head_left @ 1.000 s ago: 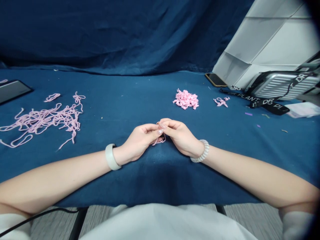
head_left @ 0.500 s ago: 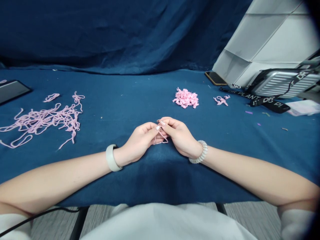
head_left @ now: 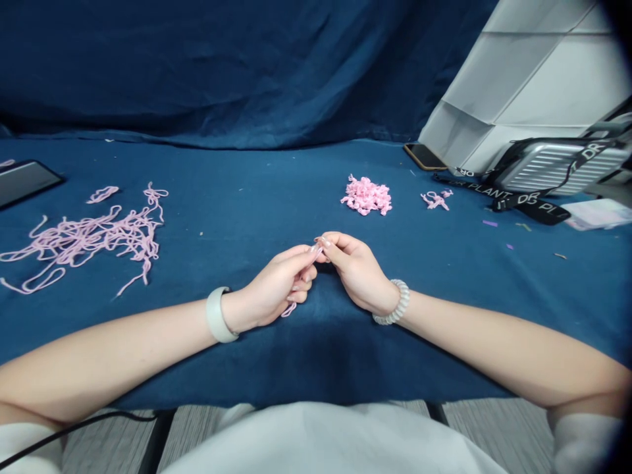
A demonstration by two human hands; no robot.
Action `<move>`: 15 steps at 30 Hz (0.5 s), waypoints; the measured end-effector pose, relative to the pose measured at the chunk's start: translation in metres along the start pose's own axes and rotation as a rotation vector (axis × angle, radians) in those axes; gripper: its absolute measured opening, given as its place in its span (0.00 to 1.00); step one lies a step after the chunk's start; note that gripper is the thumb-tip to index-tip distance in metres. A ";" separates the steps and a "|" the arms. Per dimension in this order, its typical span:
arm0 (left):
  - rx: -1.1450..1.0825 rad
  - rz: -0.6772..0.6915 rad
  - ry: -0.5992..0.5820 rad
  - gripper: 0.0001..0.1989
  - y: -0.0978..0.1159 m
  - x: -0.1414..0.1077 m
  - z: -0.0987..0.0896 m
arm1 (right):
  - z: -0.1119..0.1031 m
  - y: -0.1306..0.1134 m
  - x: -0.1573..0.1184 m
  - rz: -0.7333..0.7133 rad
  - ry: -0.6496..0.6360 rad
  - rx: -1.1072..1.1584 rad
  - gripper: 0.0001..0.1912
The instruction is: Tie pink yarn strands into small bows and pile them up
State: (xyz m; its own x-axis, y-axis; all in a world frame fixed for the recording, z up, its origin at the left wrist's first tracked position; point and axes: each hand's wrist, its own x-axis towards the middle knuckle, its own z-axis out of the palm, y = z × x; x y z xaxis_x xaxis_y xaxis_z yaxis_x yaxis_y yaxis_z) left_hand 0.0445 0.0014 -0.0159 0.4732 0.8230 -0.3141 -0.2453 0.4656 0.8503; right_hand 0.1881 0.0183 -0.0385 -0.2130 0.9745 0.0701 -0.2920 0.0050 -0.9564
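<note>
My left hand (head_left: 279, 283) is closed on a thin strand of pink yarn (head_left: 289, 309), whose looped end hangs out below the curled fingers. Thumb and fingertips of my right hand (head_left: 353, 270) pinch the same yarn where the two hands meet. Most of the strand is hidden by the fingers. Beyond my right hand lies a small heap of knotted pink yarn pieces (head_left: 366, 195). A loose tangle of pale pink yarn (head_left: 99, 237) spreads out at the left, with a short yarn bundle (head_left: 103, 194) just behind it.
A few knotted yarn bits (head_left: 436, 200) lie right of the heap. Farther right are a phone (head_left: 424, 157), a silver ribbed case (head_left: 557, 168), a lettered black strap (head_left: 528, 205) and a white box (head_left: 533, 79). A dark flat device (head_left: 29, 183) rests at the left edge of the blue cloth (head_left: 237, 197).
The yarn loop that hung between both hands is gone from there; a loop now shows under my left hand. My left fingers have curled in more, while my right hand has hardly moved.
</note>
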 end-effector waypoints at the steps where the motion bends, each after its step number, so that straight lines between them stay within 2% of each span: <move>1: 0.008 0.007 0.007 0.10 0.000 0.000 0.000 | 0.000 0.001 0.000 0.009 -0.003 0.021 0.08; 9: 0.132 0.069 0.073 0.11 -0.006 -0.003 -0.002 | 0.000 0.003 -0.002 0.067 -0.028 0.179 0.08; 15: 0.159 0.104 0.086 0.10 -0.012 -0.003 -0.007 | -0.004 -0.002 0.002 0.159 -0.103 0.354 0.06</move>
State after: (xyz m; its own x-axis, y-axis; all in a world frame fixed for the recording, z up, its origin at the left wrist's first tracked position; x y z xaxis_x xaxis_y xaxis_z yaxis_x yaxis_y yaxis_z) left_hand 0.0402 -0.0048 -0.0276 0.3765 0.8919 -0.2505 -0.1495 0.3253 0.9337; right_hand 0.1919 0.0210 -0.0379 -0.3686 0.9292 -0.0257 -0.5473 -0.2393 -0.8020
